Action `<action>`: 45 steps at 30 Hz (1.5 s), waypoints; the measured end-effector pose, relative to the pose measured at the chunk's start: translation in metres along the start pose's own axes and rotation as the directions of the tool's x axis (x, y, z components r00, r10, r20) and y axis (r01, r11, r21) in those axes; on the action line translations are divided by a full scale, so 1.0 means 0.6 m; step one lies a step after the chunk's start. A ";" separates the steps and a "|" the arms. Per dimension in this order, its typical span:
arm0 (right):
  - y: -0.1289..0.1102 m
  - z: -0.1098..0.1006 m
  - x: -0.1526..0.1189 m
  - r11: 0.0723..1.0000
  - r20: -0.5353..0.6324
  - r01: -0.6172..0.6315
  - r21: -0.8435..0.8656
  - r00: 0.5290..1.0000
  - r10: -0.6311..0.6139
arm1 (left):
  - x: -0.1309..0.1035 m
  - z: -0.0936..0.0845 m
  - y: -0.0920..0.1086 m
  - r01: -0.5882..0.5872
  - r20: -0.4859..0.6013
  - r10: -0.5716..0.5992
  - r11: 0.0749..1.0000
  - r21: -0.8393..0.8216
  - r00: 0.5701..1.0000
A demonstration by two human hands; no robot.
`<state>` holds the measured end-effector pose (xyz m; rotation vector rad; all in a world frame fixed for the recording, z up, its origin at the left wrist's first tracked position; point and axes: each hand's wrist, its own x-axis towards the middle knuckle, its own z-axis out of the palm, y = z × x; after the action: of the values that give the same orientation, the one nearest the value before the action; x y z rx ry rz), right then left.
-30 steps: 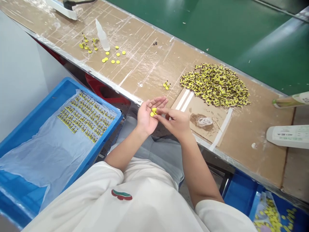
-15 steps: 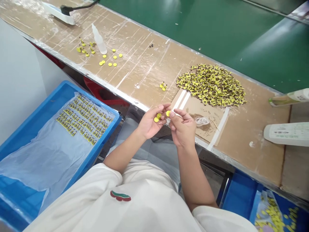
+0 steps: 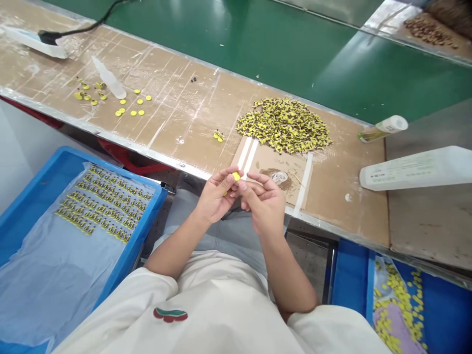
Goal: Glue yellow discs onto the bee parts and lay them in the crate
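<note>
the left hand [image 3: 214, 197] is half curled, its thumb and forefinger clamped on a yellow disc [image 3: 236, 175]. this disc is nearer the wearer than the pile [image 3: 285, 125], and to its left. a second disc [image 3: 224, 193] shows low among the left fingers. the right hand [image 3: 267, 204] is partly curled, thumb and forefinger brought close together right beside the disc; whether they hold anything, i cannot tell. the two hands meet at the fingertips, or very nearly.

nearer than the pile and far to its left, a blue tray [image 3: 157, 201] bears a sheet [image 3: 55, 275] with rows of small figures [image 3: 106, 196]. nearer and to the pile's right, a bin [image 3: 350, 280] holds loose discs [image 3: 401, 295].

just in front of the pile, past the hands, a taped card [image 3: 260, 153] carries a clear piece [image 3: 278, 177] on a wet stain, with a thin stick [image 3: 298, 181] beside it. right of the pile lie a large bottle [image 3: 413, 169] and a tube [image 3: 385, 129]. close to its left stand a few figures [image 3: 218, 136]; farther left are scattered discs [image 3: 140, 102], a small bottle [image 3: 110, 81] and a black plug [image 3: 49, 37]. behind it runs a green surface [image 3: 265, 59].
</note>
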<state>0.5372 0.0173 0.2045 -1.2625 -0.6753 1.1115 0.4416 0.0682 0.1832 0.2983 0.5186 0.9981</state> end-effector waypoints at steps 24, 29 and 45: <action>-0.013 -0.229 0.259 0.186 0.220 0.312 -0.932 0.892 -0.395 | 0.027 -0.005 0.009 -0.065 -0.114 0.073 0.996 0.068 0.991; -0.010 -0.247 0.272 0.583 0.080 0.231 -0.779 0.959 -0.272 | 0.029 -0.005 0.005 -0.038 -0.076 0.046 0.994 0.099 0.996; -0.124 -0.320 0.217 0.153 0.312 0.355 -0.922 0.917 -0.248 | 0.037 -0.008 0.000 -0.047 -0.108 0.058 0.994 0.102 0.993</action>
<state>0.7758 0.0664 0.2105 -1.9970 -1.8259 0.2373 0.4486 0.0870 0.1731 0.3485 0.6653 1.0452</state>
